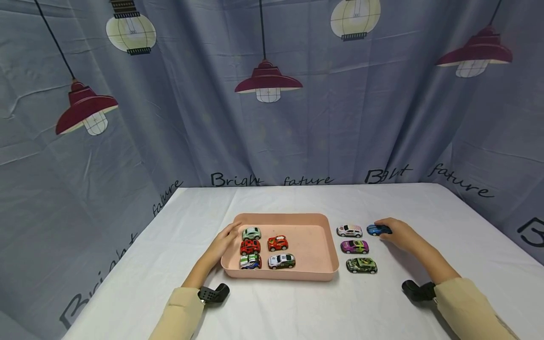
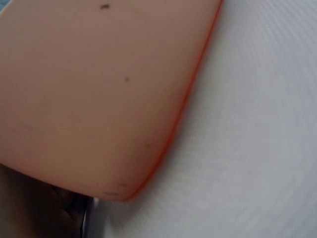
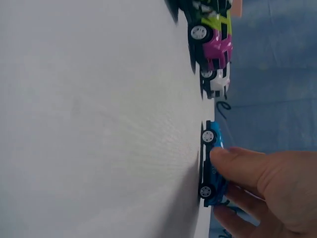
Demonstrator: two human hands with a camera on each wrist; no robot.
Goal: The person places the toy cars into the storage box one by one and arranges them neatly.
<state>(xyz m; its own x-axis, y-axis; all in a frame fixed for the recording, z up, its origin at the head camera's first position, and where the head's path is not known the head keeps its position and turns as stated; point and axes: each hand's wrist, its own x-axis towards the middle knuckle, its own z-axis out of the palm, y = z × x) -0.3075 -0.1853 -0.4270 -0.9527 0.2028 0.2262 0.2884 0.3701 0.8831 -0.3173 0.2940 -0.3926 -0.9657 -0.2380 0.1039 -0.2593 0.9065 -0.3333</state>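
Observation:
My right hand (image 1: 398,233) pinches a blue toy car (image 1: 378,230) on the white table, right of the pink tray; the right wrist view shows thumb and fingers on either side of the blue toy car (image 3: 210,166). Beside it stand a white toy car (image 1: 349,231), a purple and green toy car (image 1: 354,246) and a green camouflage toy car (image 1: 361,265). At the left wall of the pink tray (image 1: 312,250), my left hand (image 1: 224,243) grips the rim. Inside the tray's left half are several toy cars, among them a mint green one (image 1: 251,233) and a white one (image 1: 281,261).
A white cloth (image 1: 297,311) covers the table. Behind it hangs a blue-grey curtain (image 1: 191,118) printed with lamps. A black strap device sits on each wrist. In the left wrist view the tray's outer wall (image 2: 99,99) fills much of the picture.

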